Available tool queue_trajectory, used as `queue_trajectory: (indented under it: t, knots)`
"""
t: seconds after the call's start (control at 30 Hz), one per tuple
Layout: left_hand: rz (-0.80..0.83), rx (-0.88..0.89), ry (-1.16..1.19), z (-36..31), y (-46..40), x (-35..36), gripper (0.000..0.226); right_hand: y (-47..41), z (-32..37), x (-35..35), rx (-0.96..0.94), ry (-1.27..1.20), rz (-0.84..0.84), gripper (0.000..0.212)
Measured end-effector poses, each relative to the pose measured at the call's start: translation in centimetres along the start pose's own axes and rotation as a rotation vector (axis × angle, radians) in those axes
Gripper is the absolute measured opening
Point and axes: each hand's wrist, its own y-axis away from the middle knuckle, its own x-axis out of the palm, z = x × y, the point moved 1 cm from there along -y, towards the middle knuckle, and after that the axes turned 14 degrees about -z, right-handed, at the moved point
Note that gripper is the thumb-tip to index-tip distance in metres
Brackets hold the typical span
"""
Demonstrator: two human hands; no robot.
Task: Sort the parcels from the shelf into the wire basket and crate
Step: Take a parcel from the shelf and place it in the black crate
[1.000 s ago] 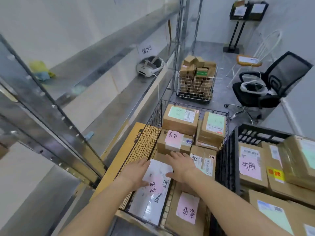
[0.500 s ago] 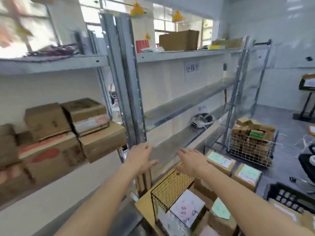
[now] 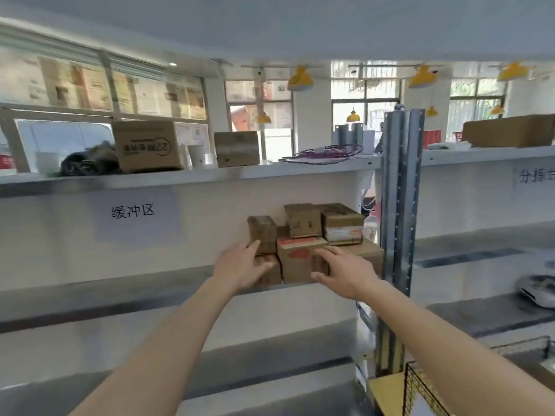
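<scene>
— Cardboard parcels (image 3: 303, 259), a small stack of them, sit on the metal shelf (image 3: 120, 283) straight ahead of both hands. Where are the hands exactly?

— Left hand (image 3: 240, 265) reaches to the left side of the stack, fingers spread and relaxed, its thumb against a low box (image 3: 268, 273); whether it grips I cannot tell. Right hand (image 3: 345, 273) is at the right side of the box with a red mark (image 3: 300, 261), fingers apart and loosely bent, holding nothing.

— And beyond the hands?

— Above them, smaller boxes (image 3: 303, 220) top the stack. Right of the right hand stands a steel upright post (image 3: 401, 205). Lower right, nearest the right forearm, a corner of the wire basket (image 3: 420, 391) shows. Higher up, another shelf carries a printed carton (image 3: 147, 148) and purple cables (image 3: 318, 153).
</scene>
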Motion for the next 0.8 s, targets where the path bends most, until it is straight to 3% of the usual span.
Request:
queue_trajectory:
  t: [0.2,0.43,0.8]
  knots:
    - [-0.030,-0.132,0.008,9.6,0.1,-1.8,0.074,-6.0,8.5,2.3,-0.098,-0.040,0.004,0.070]
    - [-0.037,-0.144,0.074,17.1,-5.6,1.1,0.074,-13.8,11.3,6.8,-0.046,0.020,0.048,0.072]
    - [0.016,-0.066,0.344,19.2,-14.7,10.0,0.074,-21.2,9.9,12.8,0.169,-0.006,0.040,0.062]
